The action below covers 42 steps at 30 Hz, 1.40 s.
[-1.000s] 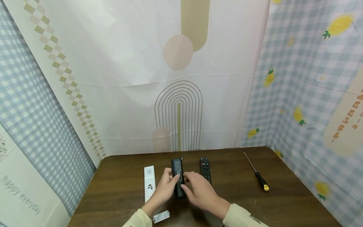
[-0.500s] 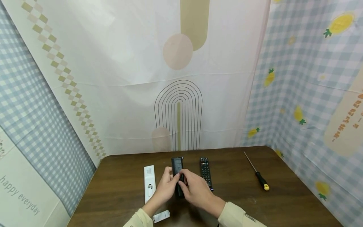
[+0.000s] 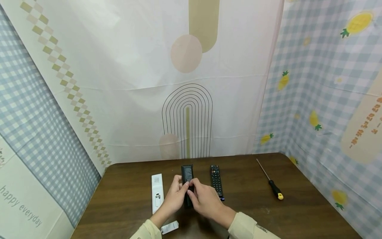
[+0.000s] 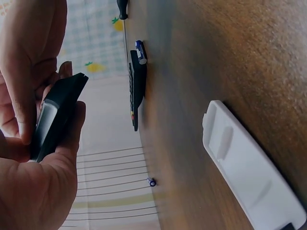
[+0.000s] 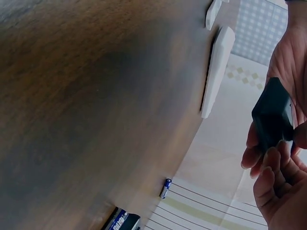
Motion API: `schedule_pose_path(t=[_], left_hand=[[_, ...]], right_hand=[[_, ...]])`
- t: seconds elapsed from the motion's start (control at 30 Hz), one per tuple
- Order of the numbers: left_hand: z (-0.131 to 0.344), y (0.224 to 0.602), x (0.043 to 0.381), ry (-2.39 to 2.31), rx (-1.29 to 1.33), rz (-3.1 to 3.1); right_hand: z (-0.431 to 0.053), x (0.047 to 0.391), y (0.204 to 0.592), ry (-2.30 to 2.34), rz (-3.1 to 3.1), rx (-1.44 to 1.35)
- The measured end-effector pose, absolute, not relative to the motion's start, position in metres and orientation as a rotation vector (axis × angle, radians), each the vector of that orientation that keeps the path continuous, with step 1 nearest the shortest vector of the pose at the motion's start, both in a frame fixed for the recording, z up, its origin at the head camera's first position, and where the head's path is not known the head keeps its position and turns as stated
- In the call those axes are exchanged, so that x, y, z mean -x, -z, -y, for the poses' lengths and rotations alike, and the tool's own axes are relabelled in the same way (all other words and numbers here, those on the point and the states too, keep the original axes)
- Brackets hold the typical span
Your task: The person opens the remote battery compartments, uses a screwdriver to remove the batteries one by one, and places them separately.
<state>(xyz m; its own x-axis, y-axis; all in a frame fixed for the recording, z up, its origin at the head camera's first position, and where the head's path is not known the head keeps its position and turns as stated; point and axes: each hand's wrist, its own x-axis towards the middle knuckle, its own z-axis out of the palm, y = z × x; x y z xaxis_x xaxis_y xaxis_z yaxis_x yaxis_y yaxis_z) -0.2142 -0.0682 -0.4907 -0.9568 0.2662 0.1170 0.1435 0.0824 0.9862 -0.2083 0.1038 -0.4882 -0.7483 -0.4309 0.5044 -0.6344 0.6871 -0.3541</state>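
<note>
As the left hand [image 3: 175, 196] and right hand [image 3: 208, 199] close round it, a black remote [image 3: 186, 171] is held above the table [image 3: 122, 196]

In the head view, the left hand curls round the remote's left side, thumb on its upper face — while the right hand brings bent thumb and forefinger together at the right edge. To the right lies a second remote [image 3: 216, 181], buttons up, with a screwdriver [image 3: 275, 190] well apart from it; to the left is a white remote [image 3: 157, 182], a white cover [image 3: 169, 227] near its lower end.

In the left wrist view, the black remote tilts between both hands' fingers. A blue battery [image 4: 140, 51] lies at the second remote's end; another battery [image 4: 151, 182] lies well apart from it.

In the right wrist view, the right hand's fingertips curl against the held remote — exactly what they pinch there is hard to tell.
</note>
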Motion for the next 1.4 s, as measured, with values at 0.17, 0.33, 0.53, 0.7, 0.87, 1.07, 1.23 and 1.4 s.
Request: schedule_pose_path(t=[0.17,0.33,0.53,0.7,0.87,1.07,1.23,1.4], left_hand=[[0.0667,0.4908,0.2114,-2.034,-0.431,-2.227],[0.0663,0.4923,0.21,-2.022,-0.436,-2.237],[0.0687,0.4955,0.2087,-1.98,-0.462,-2.278],[0.0706,0.4967,0.2097,-1.971,-0.451,-2.269],[0.0728,0.4956,0.2115,-2.0,-0.405,-2.306],[0.0725,0.4954,0.2099,-1.998,-0.414,-2.28],[0.072,0.4971,0.2099,-1.98,-0.449,-2.277],[0.0721,0.499,0.2113,-2.005,-0.436,-2.251]], right_hand=[[-0.1044,0.2099,0.4856,-0.702,2.573,-0.849],[-0.1049,0.212,0.483,-0.684,2.631,-0.873],[-0.1066,0.2134,0.4817,-0.733,2.695,-0.878],[-0.1081,0.2132,0.4852,-0.837,2.717,-0.908],[-0.108,0.2115,0.4899,-0.935,2.648,-0.964],[-0.1081,0.2113,0.4877,-0.901,2.646,-0.94],[-0.11,0.2122,0.4833,-0.934,2.668,-0.927],[-0.1132,0.213,0.4833,-1.101,2.642,-0.947]])
